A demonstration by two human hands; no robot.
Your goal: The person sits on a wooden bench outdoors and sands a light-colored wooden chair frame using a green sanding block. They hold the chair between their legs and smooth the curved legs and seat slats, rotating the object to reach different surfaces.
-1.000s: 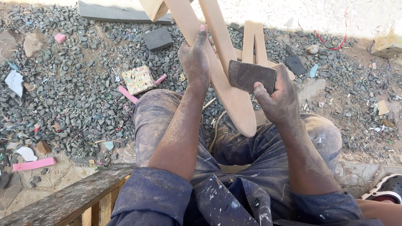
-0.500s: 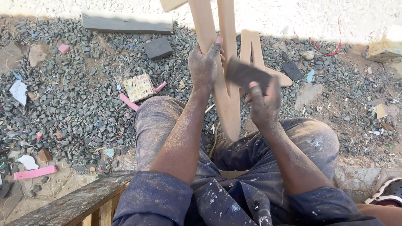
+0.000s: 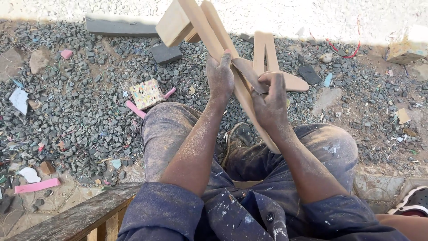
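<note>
I sit with a curved, light wooden piece [image 3: 203, 27] resting across my lap, its block-shaped end raised toward the top of the view. My left hand [image 3: 220, 76] grips this piece at its middle. My right hand [image 3: 271, 100] presses a brown sheet of sandpaper [image 3: 247, 71] against the wood just right of the left hand. Both forearms are dusted with fine sawdust. More curved wooden pieces [image 3: 267, 58] lie on the gravel behind my hands.
Grey gravel [image 3: 80, 116] covers the ground, littered with pink foam strips [image 3: 36, 185], a speckled block [image 3: 146, 93], dark foam blocks [image 3: 166, 53] and paper scraps. A weathered wooden bench edge [image 3: 76, 218] runs at the lower left. A sandal [image 3: 414, 206] shows at lower right.
The wooden piece has tilted so its block end now shows at the top. My right hand with the sandpaper moved in against the wood, beside the left hand.
</note>
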